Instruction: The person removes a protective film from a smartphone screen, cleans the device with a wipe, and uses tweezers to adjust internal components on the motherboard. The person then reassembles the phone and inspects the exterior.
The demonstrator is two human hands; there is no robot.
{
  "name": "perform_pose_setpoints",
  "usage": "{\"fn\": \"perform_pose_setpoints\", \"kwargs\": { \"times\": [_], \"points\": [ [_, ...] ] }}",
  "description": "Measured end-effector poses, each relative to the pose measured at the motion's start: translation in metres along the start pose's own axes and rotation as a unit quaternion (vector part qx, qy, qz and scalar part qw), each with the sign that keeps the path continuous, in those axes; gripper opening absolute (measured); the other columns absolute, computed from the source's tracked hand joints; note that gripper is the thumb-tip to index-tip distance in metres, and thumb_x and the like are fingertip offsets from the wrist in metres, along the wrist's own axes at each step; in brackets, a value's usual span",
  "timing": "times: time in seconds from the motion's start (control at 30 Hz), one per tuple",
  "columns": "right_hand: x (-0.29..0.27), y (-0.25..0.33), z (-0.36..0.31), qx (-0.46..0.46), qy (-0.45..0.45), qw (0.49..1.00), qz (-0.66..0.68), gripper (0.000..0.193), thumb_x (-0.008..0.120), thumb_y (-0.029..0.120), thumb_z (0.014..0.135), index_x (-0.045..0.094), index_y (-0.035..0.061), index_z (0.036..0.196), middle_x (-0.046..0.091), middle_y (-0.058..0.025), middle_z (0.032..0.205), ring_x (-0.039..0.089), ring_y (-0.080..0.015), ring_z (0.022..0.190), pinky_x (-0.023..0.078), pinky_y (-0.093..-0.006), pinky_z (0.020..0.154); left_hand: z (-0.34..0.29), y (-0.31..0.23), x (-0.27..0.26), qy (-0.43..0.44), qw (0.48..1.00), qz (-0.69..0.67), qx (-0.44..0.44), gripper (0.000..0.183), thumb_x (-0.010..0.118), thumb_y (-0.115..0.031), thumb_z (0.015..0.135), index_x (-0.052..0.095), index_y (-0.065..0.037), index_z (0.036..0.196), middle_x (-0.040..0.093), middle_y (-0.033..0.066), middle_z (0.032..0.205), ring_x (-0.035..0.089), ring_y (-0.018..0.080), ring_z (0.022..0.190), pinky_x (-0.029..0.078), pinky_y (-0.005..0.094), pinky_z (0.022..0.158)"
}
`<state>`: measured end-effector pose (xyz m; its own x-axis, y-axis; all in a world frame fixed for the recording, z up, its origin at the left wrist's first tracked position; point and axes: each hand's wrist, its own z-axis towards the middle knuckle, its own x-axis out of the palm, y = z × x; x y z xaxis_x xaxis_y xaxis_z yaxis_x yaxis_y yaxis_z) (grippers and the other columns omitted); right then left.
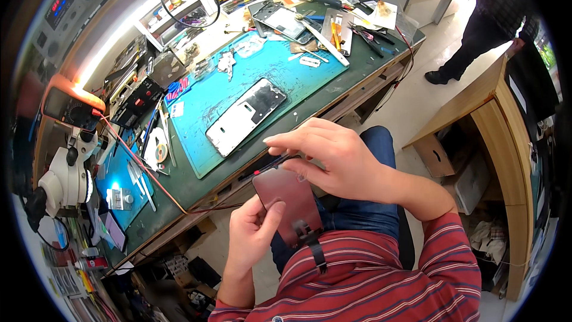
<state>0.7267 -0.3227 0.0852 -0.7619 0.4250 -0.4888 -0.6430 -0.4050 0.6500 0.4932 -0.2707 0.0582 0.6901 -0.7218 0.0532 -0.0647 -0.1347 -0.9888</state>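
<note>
Screen: a thin, glossy, dark reddish phone screen [293,200], held over my lap in my left hand [253,229], just below my right hand [333,155].
Left hand: pinching the screen's near side, thumb flat on its face, fingers curled behind.
Right hand: fingers extended close together, thumb bent beneath them at the screen's top edge; whether they grip it I cannot tell.
Handling: judged light and stiff, slippery on the face, likely to crack if bent.
Hold: best taken by the long side edges, with light thumb pressure.
Black strip: a bent black strip [317,253] at the screen's lower end, right of my left hand; looks soft and easily torn, no place to grip.
Phone shell: a white and black phone shell [246,117], beyond my left hand, lying flat on the blue mat [193,155].
Microscope: a white microscope [62,182], well left of my left hand.
</note>
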Motion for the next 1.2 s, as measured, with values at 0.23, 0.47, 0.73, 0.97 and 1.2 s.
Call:
{"fn": "perform_pose_setpoints", "kwargs": {
  "times": [0.23,0.47,0.73,0.97,1.2],
  "points": [
    [-0.004,0.001,0.003,-0.070,0.043,0.995,-0.060,0.041,0.074,0.007,0.087,0.068,0.0076,0.128,0.073,-0.0039,0.094,0.068,-0.0241,0.086,0.059,-0.0372,0.075,-0.002,0.006,0.002,-0.006,0.996,0.089,0.012,0.021,0.069,-0.005,0.101,0.072,0.004,0.120,0.068,-0.0010,0.087,0.056,0.0029,0.076,0.046,0.0216,0.068],
    [0.005,0.003,-0.006,-0.159,0.020,0.973,-0.168,0.051,0.069,0.007,0.081,0.066,0.0005,0.132,0.068,-0.0044,0.097,0.067,-0.0223,0.089,0.059,-0.0327,0.076,-0.004,0.002,0.007,-0.024,0.995,0.093,0.002,0.018,0.070,-0.006,0.101,0.072,0.005,0.115,0.063,-0.0035,0.080,0.051,0.0013,0.070,0.041,0.0207,0.061],
    [0.011,0.005,-0.012,-0.133,-0.005,0.973,-0.190,0.048,0.075,0.005,0.081,0.068,-0.0023,0.128,0.069,-0.0078,0.094,0.068,-0.0235,0.082,0.059,-0.0325,0.073,0.000,-0.003,0.017,-0.063,0.985,0.157,0.025,0.012,0.073,-0.008,0.098,0.073,0.004,0.103,0.058,-0.0046,0.069,0.047,0.0004,0.060,0.038,0.0207,0.053],
    [-0.014,0.011,-0.002,0.273,0.055,0.939,0.204,0.030,0.072,0.005,0.098,0.071,-0.0001,0.128,0.078,-0.0080,0.097,0.072,-0.0112,0.087,0.058,-0.0261,0.080,0.000,0.006,0.014,-0.050,0.990,0.135,0.008,0.013,0.072,-0.007,0.099,0.074,0.004,0.104,0.062,-0.0036,0.075,0.049,0.0001,0.064,0.039,0.0203,0.055],
    [-0.061,-0.054,-0.057,0.333,-0.117,0.932,0.082,0.021,0.074,0.012,0.096,0.078,0.0015,0.113,0.077,-0.0063,0.099,0.072,-0.0120,0.084,0.057,-0.0278,0.077,0.003,0.004,0.004,-0.006,0.999,-0.030,-0.028,0.021,0.068,-0.008,0.104,0.072,0.006,0.120,0.067,-0.0040,0.089,0.053,0.0000,0.074,0.040,0.0176,0.062]
  ]
}}
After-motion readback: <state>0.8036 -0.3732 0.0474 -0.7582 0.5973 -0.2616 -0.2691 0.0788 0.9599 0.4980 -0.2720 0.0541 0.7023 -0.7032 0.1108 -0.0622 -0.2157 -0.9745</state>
